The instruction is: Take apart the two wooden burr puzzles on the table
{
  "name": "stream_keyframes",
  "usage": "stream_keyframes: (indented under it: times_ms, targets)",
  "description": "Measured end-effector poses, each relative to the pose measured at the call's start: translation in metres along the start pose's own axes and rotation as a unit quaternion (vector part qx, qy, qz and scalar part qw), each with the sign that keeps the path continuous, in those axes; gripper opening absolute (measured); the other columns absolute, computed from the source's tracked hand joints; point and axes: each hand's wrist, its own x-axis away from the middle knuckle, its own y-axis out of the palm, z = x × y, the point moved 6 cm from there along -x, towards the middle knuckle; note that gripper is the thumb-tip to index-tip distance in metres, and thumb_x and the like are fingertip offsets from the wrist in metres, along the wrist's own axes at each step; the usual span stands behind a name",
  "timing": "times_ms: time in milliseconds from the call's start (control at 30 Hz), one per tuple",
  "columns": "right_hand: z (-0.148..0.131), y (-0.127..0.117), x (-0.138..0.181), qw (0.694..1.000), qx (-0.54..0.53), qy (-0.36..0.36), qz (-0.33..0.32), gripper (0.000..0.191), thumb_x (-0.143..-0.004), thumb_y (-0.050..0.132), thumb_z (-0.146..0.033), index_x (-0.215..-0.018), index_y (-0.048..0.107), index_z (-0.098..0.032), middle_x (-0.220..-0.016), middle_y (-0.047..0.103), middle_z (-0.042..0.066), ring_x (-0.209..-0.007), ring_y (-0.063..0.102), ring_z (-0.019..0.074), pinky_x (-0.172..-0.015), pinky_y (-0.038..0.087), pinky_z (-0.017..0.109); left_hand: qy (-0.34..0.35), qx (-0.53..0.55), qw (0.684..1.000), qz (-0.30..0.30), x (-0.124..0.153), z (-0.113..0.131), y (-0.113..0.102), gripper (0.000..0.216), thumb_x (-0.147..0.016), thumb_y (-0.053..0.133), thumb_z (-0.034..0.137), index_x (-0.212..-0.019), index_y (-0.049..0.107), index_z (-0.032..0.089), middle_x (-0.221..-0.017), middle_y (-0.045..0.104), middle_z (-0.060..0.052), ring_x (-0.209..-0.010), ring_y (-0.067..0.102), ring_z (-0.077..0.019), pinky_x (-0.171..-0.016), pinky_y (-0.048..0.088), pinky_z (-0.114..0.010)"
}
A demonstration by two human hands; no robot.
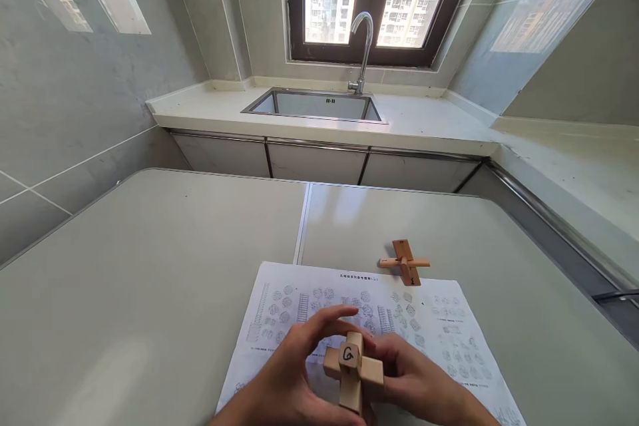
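Observation:
Near the bottom middle, both my hands hold a wooden burr puzzle (351, 386) made of crossed square bars; the bar end facing up bears a handwritten "G". My left hand (299, 373) curves round its left side, thumb at the lower end and fingers over the far end. My right hand (409, 376) grips it from the right, with some fingers hidden behind the bars. Under the hands lies a printed instruction sheet (279, 339) with rows of small diagrams. Beyond them, at the sheet's top right edge, rests a second, flatter wooden cross-shaped puzzle (405, 262) with marks on its pieces.
The pale table (150, 279) has a seam (302, 223) running down its middle. Behind it stands a counter (424, 120) with a sink (314, 103) and a faucet (366, 46) under a window. Tiled walls close in on the left, and another counter (574, 153) runs along the right.

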Motion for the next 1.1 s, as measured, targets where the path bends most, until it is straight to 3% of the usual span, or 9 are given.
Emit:
stream_keyframes:
  times_ms: [200,433,533,933,1100]
  targets:
    - [-0.014,-0.001,0.0,0.987,0.105,-0.061,0.101,0.015,-0.095,0.077,-0.033,-0.091,0.076,-0.019,-0.089,0.065,0.003,-0.08,0.06,0.0175,-0.073,0.05,0.026,0.007,-0.026,0.999,0.033,-0.004,0.002,-0.005,0.089,-0.068,0.098,0.039,-0.146,0.056,0.031,-0.139,0.07,-0.011,-0.128,0.068,-0.0327,-0.115,0.052,-0.042]
    - [0.0,-0.006,0.0,0.935,0.223,-0.153,0.231,0.008,-0.095,0.061,-0.018,-0.093,0.068,-0.021,-0.093,0.067,0.005,-0.081,0.06,0.0194,-0.071,0.05,0.027,0.047,-0.1,0.986,0.125,-0.007,0.003,-0.009,0.085,-0.069,0.098,0.038,-0.143,0.056,0.033,-0.129,0.076,-0.005,-0.119,0.074,-0.0268,-0.108,0.057,-0.036]
    - [0.002,-0.004,0.001,0.93,0.231,-0.161,0.235,0.01,-0.097,0.061,-0.018,-0.099,0.07,-0.023,-0.096,0.069,0.005,-0.084,0.065,0.0207,-0.074,0.053,0.027,0.046,-0.094,0.985,0.14,-0.006,0.001,-0.008,0.084,-0.071,0.097,0.038,-0.143,0.055,0.033,-0.131,0.076,-0.005,-0.119,0.074,-0.0255,-0.107,0.058,-0.035]
    - [0.003,-0.001,0.007,0.917,0.228,-0.165,0.283,0.008,-0.099,0.063,-0.025,-0.094,0.069,-0.022,-0.09,0.067,0.004,-0.077,0.062,0.0194,-0.068,0.051,0.028,0.035,-0.068,0.988,0.131,-0.009,0.004,-0.006,0.076,-0.071,0.098,0.034,-0.137,0.061,0.033,-0.13,0.075,-0.003,-0.121,0.072,-0.0248,-0.107,0.057,-0.035]
    - [0.006,-0.001,0.007,0.921,0.23,-0.158,0.272,0.01,-0.1,0.063,-0.028,-0.098,0.071,-0.022,-0.093,0.068,0.005,-0.081,0.064,0.0209,-0.07,0.052,0.029,0.03,-0.067,0.988,0.137,-0.008,0.003,-0.003,0.072,-0.07,0.098,0.032,-0.134,0.063,0.031,-0.126,0.077,-0.003,-0.118,0.073,-0.0246,-0.105,0.058,-0.034]
